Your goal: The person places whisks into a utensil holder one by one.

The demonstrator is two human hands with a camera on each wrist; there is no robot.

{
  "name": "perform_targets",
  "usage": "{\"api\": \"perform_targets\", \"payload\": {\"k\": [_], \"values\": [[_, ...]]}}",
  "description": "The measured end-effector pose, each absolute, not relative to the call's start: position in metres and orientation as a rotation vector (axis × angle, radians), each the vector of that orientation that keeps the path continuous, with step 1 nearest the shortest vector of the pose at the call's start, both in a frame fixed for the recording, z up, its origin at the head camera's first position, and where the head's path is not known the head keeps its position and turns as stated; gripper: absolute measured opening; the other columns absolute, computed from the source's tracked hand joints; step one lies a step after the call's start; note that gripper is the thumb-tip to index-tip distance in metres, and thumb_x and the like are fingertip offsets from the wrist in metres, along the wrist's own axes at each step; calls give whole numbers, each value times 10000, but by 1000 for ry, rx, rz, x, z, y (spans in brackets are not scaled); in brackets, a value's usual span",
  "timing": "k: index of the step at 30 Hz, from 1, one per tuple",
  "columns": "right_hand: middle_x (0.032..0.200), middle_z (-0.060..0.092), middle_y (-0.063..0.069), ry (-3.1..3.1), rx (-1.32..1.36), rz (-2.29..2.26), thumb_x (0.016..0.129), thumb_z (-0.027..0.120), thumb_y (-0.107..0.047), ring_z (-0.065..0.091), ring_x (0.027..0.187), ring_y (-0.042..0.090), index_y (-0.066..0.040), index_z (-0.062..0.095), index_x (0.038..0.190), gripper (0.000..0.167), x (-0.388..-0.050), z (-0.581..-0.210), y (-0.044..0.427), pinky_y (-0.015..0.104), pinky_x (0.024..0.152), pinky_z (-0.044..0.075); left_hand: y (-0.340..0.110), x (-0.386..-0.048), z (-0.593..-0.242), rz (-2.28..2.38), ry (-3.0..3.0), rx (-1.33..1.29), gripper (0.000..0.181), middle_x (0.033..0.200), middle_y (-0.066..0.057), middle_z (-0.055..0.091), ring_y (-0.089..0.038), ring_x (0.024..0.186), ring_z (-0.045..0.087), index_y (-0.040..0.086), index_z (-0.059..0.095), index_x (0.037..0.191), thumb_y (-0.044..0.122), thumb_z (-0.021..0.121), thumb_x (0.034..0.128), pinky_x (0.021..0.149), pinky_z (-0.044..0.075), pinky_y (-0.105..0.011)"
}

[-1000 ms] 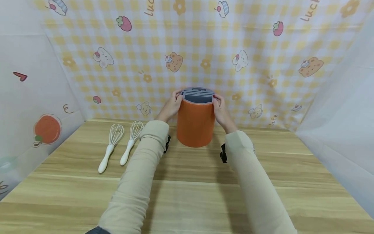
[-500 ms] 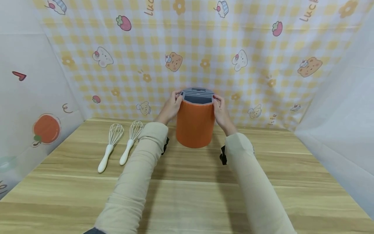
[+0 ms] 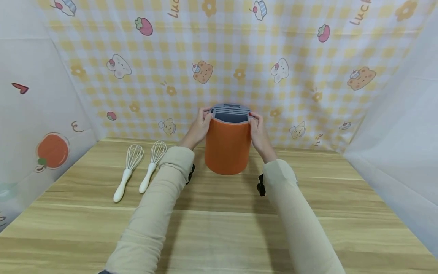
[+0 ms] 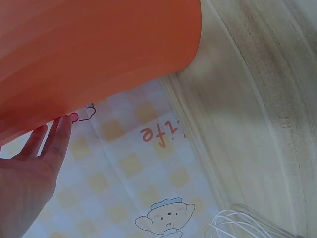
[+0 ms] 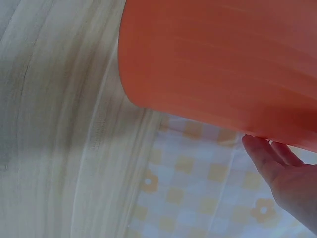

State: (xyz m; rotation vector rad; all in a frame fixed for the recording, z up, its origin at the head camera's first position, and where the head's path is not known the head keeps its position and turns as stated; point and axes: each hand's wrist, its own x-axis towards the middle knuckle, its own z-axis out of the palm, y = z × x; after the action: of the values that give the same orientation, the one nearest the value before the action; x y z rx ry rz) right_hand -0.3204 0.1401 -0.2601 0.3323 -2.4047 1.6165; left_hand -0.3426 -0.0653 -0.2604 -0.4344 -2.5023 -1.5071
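I have both grips on the same thing: an orange container sits between them, its wide body hanging below the level of the fingers. The left grip, a bare hand, holds the container's left upper edge, thumb on the near side of the rim and fingers set farther back; my left wrist view shows those fingers against the orange wall. The right grip mirrors it at the right upper edge, narrowed to the thickness of the rim, with a red nail visible there. Between the two grips I look down on a grey top, with a large dark opening on the near side and narrow slits behind it. I cannot tell whether the base touches the worktop below the grips. To the left of the left grip, and nearer to me, two white whisks lie on the worktop: an outer whisk and an inner whisk, wire heads pointing away, the inner one's head near the left sleeve. The right sleeve runs from below the right grip toward me. Beyond both grips hangs a yellow-checked cloth printed with cartoon animals.
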Motion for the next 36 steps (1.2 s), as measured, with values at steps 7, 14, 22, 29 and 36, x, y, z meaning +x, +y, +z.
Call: {"api": "perform_targets", "payload": {"k": [7,14,22,29,36], "values": [[1502,284,66,-2374,311,1613,1019,248,-311,275,1381,222,-115,262,1400,429,-320,-264,139,398,1144,223,-66,-342,-264,-1545,-2457,-460,430,1483,-188,312,-263,1388,276,139,264,1392,330,264,1006,1123,269,-413],[1503,280,25,-2333,301,1641,1020,255,-322,292,1368,208,-141,287,1375,399,-319,-268,138,400,1135,243,-65,-342,-267,-1602,-2387,-488,404,1433,-201,370,-266,1354,327,130,288,1366,315,278,1007,1101,301,-422],[1514,271,-1,-2281,312,1724,1022,270,-294,294,1369,183,-121,304,1361,382,-312,-269,138,371,1135,247,-66,-338,-272,-1581,-2369,-500,388,1435,-183,373,-273,1312,382,144,298,1345,327,280,1004,1080,329,-428],[1505,267,100,-2252,311,1744,1013,276,-191,312,1340,273,-39,294,1362,381,-285,-255,130,425,1117,258,-67,-334,-276,-1564,-2350,-493,388,1379,-173,431,-287,1212,464,150,309,1341,337,291,1001,1029,376,-442],[1486,279,106,-2219,339,1738,1010,277,-206,324,1322,280,-50,301,1349,373,-289,-263,135,433,1098,273,-66,-330,-278,-1555,-2307,-492,390,1233,-168,509,-265,1072,514,141,337,1325,343,311,992,953,422,-433]]}}
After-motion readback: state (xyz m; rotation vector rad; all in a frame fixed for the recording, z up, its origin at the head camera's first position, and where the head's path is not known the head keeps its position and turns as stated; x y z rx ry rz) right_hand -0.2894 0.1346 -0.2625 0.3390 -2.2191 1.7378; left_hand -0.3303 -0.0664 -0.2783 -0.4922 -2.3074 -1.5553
